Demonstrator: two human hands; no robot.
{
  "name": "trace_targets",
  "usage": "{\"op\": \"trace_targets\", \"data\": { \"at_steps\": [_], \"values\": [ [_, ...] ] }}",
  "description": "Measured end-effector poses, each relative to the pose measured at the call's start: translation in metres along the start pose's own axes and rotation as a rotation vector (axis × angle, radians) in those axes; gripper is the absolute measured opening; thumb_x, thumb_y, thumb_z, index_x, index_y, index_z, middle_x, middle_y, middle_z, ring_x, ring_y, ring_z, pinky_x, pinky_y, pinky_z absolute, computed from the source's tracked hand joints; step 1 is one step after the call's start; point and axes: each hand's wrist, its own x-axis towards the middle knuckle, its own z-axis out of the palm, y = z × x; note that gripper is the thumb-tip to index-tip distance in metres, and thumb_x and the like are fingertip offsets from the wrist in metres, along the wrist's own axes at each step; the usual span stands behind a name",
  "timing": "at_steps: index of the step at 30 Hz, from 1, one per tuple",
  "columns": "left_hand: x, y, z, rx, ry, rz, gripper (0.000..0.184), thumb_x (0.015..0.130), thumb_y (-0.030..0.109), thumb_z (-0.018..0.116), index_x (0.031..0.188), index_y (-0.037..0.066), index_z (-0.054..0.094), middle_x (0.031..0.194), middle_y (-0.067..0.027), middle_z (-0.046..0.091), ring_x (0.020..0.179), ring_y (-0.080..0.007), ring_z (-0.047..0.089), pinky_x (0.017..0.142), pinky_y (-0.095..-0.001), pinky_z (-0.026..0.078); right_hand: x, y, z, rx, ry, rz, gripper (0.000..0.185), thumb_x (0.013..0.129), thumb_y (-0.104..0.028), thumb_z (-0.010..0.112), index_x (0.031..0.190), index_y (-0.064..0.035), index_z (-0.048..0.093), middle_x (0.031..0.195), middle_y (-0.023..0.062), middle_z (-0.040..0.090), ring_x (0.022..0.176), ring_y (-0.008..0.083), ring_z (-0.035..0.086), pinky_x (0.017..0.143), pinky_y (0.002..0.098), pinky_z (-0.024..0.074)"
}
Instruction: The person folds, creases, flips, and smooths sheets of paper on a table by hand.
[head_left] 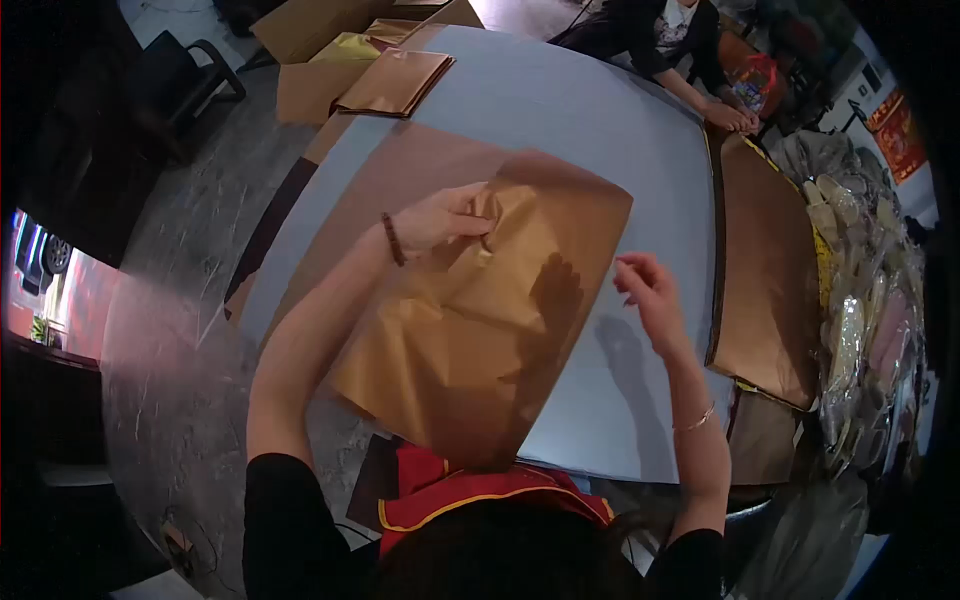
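My left hand is closed on a large golden-brown sheet, its thumb and fingers pinching a bunched fold. The sheet looks like shiny wrapping paper or thin film and is lifted and creased, its near edge hanging over the front of the table. Under it, part of another brown sheet lies on the tabletop. To the right of the lifted sheet, my right hand hovers over the table, fingers loosely curled and apart, with nothing visible in it. A shadow of a hand falls on the sheet.
A folded brown stack lies at the far left beside an open cardboard box. Another brown stack covers the right edge, where a co-worker's hands rest. Plastic-wrapped slippers are piled beyond. A black chair stands left.
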Motion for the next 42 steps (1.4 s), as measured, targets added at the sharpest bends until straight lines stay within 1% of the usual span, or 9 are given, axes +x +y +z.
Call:
{"op": "trace_targets", "data": {
  "at_steps": [5,8,9,14,17,23,25,31,42],
  "values": [
    [-0.021,-0.029,-0.043,-0.187,0.053,-0.021,0.046,0.086,0.000,0.051,0.130,0.003,0.040,0.109,-0.0020,0.055,0.095,-0.0094,0.053,0.085,-0.0246,0.043,0.116,0.062,-0.034,-0.114,0.043,-0.042,0.060,0.089,-0.036,0.053,0.134,-0.0003,0.036,0.113,0.0128,0.055,0.100,0.0198,0.054,0.090,0.0314,0.0408],
    [-0.041,-0.037,-0.061,-0.153,0.143,-0.103,0.049,0.088,0.003,0.054,0.133,0.004,0.036,0.111,-0.0036,0.055,0.102,-0.0129,0.054,0.087,-0.0261,0.044,0.158,0.065,-0.020,-0.192,0.080,0.124,0.071,0.088,-0.041,0.052,0.139,0.0000,0.026,0.124,0.0172,0.049,0.103,0.0234,0.054,0.093,0.0342,0.0395],
    [-0.045,-0.043,-0.062,-0.272,0.201,-0.079,0.057,0.087,0.002,0.054,0.138,0.005,0.031,0.124,-0.0052,0.050,0.110,-0.0146,0.051,0.093,-0.0274,0.042,0.168,0.069,-0.012,-0.187,0.064,0.128,0.071,0.088,-0.041,0.052,0.139,0.0000,0.026,0.124,0.0172,0.049,0.103,0.0234,0.054,0.093,0.0342,0.0395],
    [-0.077,-0.073,-0.091,-0.255,0.310,-0.149,0.057,0.086,0.003,0.055,0.137,0.005,0.031,0.124,-0.0051,0.050,0.111,-0.0154,0.050,0.094,-0.0299,0.042,0.168,0.063,0.028,0.084,0.005,0.291,0.073,0.087,-0.036,0.057,0.140,-0.0045,0.017,0.103,0.0120,0.051,0.077,0.0208,0.054,0.060,0.0341,0.0495],
    [-0.090,-0.075,-0.095,-0.171,0.412,-0.236,0.059,0.085,0.004,0.057,0.138,0.006,0.030,0.124,-0.0055,0.049,0.111,-0.0159,0.049,0.094,-0.0314,0.042,0.147,0.046,0.047,0.257,0.009,0.363,0.077,0.086,-0.033,0.058,0.139,-0.0093,0.007,0.095,0.0082,0.048,0.069,0.0164,0.049,0.048,0.0309,0.0456],
    [-0.099,-0.089,-0.109,-0.298,0.548,-0.150,0.061,0.084,0.004,0.058,0.138,0.006,0.030,0.120,-0.0055,0.050,0.104,-0.0153,0.051,0.089,-0.0305,0.044,0.061,0.046,0.079,0.392,-0.085,0.407,0.081,0.088,-0.034,0.056,0.141,-0.0115,0.000,0.107,0.0118,0.046,0.080,0.0177,0.053,0.054,0.0306,0.0490],
    [-0.100,-0.077,-0.111,-0.084,0.557,-0.229,0.062,0.084,0.002,0.055,0.140,0.006,0.027,0.121,-0.0065,0.050,0.106,-0.0160,0.051,0.090,-0.0302,0.044,0.028,0.042,0.089,0.421,-0.138,0.412,0.082,0.088,-0.034,0.056,0.141,-0.0116,-0.002,0.111,0.0131,0.046,0.084,0.0188,0.055,0.056,0.0307,0.0504],
    [-0.104,-0.071,-0.124,-0.115,0.567,-0.230,0.062,0.084,0.002,0.053,0.141,0.007,0.026,0.123,-0.0081,0.049,0.110,-0.0177,0.050,0.093,-0.0311,0.042,-0.027,0.029,0.115,0.351,-0.184,0.381,0.089,0.086,-0.018,0.060,0.142,-0.0129,-0.009,0.120,0.0180,0.039,0.089,0.0211,0.058,0.057,0.0294,0.0551],
    [-0.106,-0.098,-0.161,0.159,0.654,-0.381,0.053,0.082,0.006,0.058,0.131,0.004,0.038,0.109,-0.0075,0.052,0.097,-0.0181,0.052,0.086,-0.0288,0.043,-0.024,0.017,0.133,0.221,-0.149,0.325,0.083,0.081,-0.011,0.062,0.142,-0.0098,0.006,0.120,0.0167,0.036,0.080,0.0188,0.058,0.054,0.0269,0.0519]
  ]
}}
